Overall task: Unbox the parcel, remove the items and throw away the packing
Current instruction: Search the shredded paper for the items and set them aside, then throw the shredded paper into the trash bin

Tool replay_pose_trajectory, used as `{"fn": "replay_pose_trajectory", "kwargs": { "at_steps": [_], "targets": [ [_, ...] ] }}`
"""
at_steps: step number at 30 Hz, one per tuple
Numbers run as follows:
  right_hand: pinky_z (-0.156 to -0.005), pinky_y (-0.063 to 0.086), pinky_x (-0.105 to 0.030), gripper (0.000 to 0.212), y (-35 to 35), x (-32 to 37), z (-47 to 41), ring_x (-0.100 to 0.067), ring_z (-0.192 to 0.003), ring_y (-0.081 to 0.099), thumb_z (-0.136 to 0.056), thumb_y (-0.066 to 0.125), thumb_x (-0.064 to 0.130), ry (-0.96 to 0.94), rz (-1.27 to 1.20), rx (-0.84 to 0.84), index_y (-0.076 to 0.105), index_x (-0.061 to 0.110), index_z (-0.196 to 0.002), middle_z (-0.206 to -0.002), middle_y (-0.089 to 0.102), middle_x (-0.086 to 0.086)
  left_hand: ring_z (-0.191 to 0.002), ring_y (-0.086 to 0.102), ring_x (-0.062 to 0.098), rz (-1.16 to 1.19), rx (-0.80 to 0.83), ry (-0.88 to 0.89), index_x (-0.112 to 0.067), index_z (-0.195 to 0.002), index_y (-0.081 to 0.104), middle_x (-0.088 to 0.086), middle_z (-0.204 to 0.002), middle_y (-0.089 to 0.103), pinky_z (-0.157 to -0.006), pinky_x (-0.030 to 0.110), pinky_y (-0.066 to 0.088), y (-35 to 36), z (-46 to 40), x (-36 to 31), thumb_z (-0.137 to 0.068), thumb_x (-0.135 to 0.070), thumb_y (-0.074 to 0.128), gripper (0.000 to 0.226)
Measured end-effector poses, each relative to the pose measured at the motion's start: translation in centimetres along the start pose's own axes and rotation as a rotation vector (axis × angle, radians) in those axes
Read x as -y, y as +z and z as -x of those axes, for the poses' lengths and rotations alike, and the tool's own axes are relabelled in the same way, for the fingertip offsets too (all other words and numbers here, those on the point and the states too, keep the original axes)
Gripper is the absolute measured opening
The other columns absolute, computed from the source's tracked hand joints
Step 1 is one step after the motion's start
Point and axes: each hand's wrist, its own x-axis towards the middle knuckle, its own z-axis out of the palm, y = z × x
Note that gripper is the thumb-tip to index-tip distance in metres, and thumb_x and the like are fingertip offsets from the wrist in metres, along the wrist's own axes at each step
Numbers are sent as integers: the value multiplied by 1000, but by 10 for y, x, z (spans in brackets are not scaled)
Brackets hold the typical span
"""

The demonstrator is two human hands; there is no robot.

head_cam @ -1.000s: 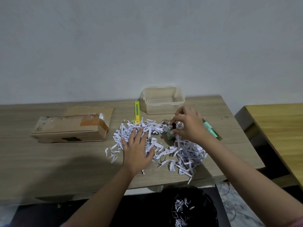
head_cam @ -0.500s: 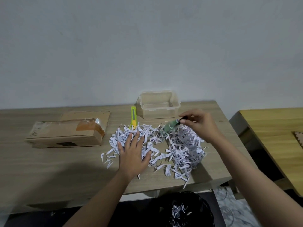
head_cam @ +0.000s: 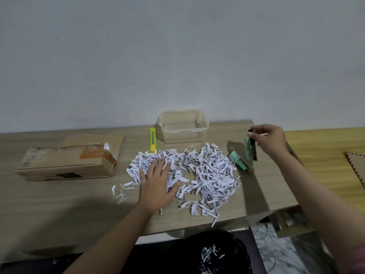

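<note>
A heap of white shredded paper (head_cam: pixel 209 175) lies spread across the middle of the wooden table (head_cam: pixel 59 204). My left hand (head_cam: pixel 158 184) rests flat on the heap's left part, fingers apart. My right hand (head_cam: pixel 270 141) hovers above the table's right end, pinching the black top of a small green item (head_cam: pixel 249 151) that hangs down from it. A second green item (head_cam: pixel 238 163) lies on the table just below, right of the paper. The brown cardboard parcel box (head_cam: pixel 67 163), with torn tape, sits at the left.
A clear plastic tub (head_cam: pixel 183 125) stands at the back against the wall, with a yellow utility knife (head_cam: pixel 152 141) beside it. A black bin (head_cam: pixel 217 254) holding some shredded paper sits below the table's front edge. Another wooden table (head_cam: pixel 325 155) stands to the right.
My right hand has lifted the green item out of the shredded paper and carried it right, over the table's end. My left hand has stayed on the paper.
</note>
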Motion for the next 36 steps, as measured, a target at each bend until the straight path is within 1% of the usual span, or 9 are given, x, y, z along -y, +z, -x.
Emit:
{"fn": "replay_pose_trajectory", "kwargs": {
  "at_steps": [4,8,12,15,18,23,27,32,36],
  "targets": [
    [-83,53,-35,23,11,-23,-8,-21,-85,64,-78,75,15,76,148,75,73,10,-101,-98,72,-13,-146,-2,14,51,-28,5,-38,-144,27,-11,-158,11,-111,47,-13,-2,1,-2,-80,-70,30,73],
    [-74,49,-29,24,22,-38,-11,-23,-81,62,-85,67,14,103,230,122,71,8,-108,-105,71,-14,-146,1,14,164,-87,19,-37,-142,35,-11,-157,14,-113,45,-10,-9,7,-3,-79,-69,35,70],
    [-87,44,-29,28,27,-39,-10,-27,-104,61,-88,63,20,126,267,122,68,7,-112,-114,68,-15,-146,1,11,189,-139,28,-37,-137,42,-16,-154,13,-115,53,-5,-19,13,-4,-80,-67,41,64],
    [-86,39,-26,29,28,-21,18,-27,-107,61,-90,59,21,-9,262,54,66,5,-113,-114,68,-13,-145,1,10,183,-202,-1,-38,-135,45,-15,-154,16,-110,58,-9,-30,15,-2,-77,-66,42,63],
    [-89,42,-29,33,32,-9,72,-21,-107,59,-88,62,26,-242,154,32,63,11,-117,-115,66,-7,-146,6,22,218,-254,-73,-37,-135,46,-5,-155,20,-108,59,-10,-41,11,12,-73,-68,39,70],
    [-106,33,-41,75,60,-30,141,-14,-138,30,-76,53,66,-266,145,233,34,37,-142,-152,30,5,-146,7,29,269,-192,-179,-29,-142,35,10,-158,12,-113,60,13,-39,1,46,-73,-81,28,86],
    [-106,31,-61,90,89,-27,150,-23,-147,6,-69,45,80,-196,263,280,6,50,-145,-159,-3,8,-147,2,25,412,-44,-245,-32,-146,23,8,-158,7,-117,53,13,-32,-7,45,-74,-77,31,85],
    [-108,32,-60,90,123,-5,157,-24,-145,14,-71,44,79,-209,229,333,18,38,-147,-158,8,5,-146,9,20,537,1,-200,-37,-146,21,3,-157,16,-117,53,14,-24,-8,25,-82,-69,36,73],
    [-108,36,-53,83,134,0,161,-21,-143,21,-74,54,71,-304,114,267,27,36,-144,-157,12,5,-145,12,19,437,-49,-217,-46,-142,23,-4,-157,15,-112,55,-9,-27,1,22,-74,-78,27,75]
  ]
}}
